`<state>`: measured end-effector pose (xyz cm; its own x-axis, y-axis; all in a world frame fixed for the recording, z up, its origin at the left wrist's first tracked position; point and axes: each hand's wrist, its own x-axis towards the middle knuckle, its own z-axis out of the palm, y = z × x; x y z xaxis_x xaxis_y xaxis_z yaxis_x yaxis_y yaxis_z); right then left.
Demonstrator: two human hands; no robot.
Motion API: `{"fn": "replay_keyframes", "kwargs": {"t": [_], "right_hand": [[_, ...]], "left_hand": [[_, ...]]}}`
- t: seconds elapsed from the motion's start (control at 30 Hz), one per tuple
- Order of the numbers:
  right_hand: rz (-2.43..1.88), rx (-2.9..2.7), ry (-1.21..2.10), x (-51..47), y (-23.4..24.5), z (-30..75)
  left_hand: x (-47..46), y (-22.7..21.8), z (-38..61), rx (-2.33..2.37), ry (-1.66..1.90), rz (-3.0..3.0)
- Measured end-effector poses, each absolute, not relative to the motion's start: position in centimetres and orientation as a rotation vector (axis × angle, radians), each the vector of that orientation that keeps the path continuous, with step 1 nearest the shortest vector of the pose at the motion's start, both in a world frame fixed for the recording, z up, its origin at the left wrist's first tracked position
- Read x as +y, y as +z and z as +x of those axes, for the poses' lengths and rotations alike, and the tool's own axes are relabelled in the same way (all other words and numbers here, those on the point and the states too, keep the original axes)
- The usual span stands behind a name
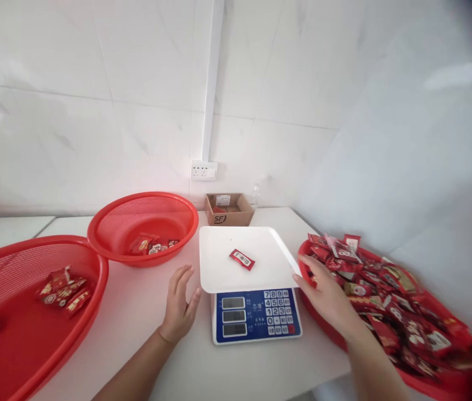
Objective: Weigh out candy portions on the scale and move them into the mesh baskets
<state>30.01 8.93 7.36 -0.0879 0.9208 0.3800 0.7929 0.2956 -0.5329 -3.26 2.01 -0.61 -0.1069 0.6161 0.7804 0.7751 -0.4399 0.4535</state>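
Observation:
A blue electronic scale point(256, 314) with a white weighing tray point(223, 267) stands in the middle of the white table. One small red packet point(242, 259) lies on the tray. My left hand point(179, 306) hovers just left of the scale, fingers spread, holding nothing. My right hand point(325, 295) reaches between the tray's right edge and the rim of a red basket point(323, 326) heaped with several red packets point(386, 295). Its fingers are stretched out and I see nothing in them.
Two more red mesh baskets sit on the left: a near one point(30, 345) and a round one point(144, 211) further back, each with a few red packets. A small cardboard box point(229, 210) stands by the tiled wall under a wall socket point(204, 170).

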Motion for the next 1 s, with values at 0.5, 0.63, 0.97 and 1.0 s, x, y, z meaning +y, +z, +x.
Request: {"fn": "replay_keyframes", "kwargs": {"t": [0.5,0.63,0.97,1.0], "right_hand": [[-2.378,-2.072,0.212,6.5,7.6,37.3],[-2.325,-2.021,0.221,7.1,7.5,37.6],[-2.183,-1.721,0.160,7.0,10.1,40.6],[-2.175,-1.704,0.153,7.0,10.3,40.7]], "left_hand": [[2.8,-1.6,-3.7,-1.719,-1.692,-2.048],[2.9,-1.6,-3.7,-1.744,-1.685,-2.043],[3.1,-1.7,-3.8,-1.742,-1.668,-2.084],[3.1,-1.7,-3.8,-1.737,-1.666,-2.085]]}}
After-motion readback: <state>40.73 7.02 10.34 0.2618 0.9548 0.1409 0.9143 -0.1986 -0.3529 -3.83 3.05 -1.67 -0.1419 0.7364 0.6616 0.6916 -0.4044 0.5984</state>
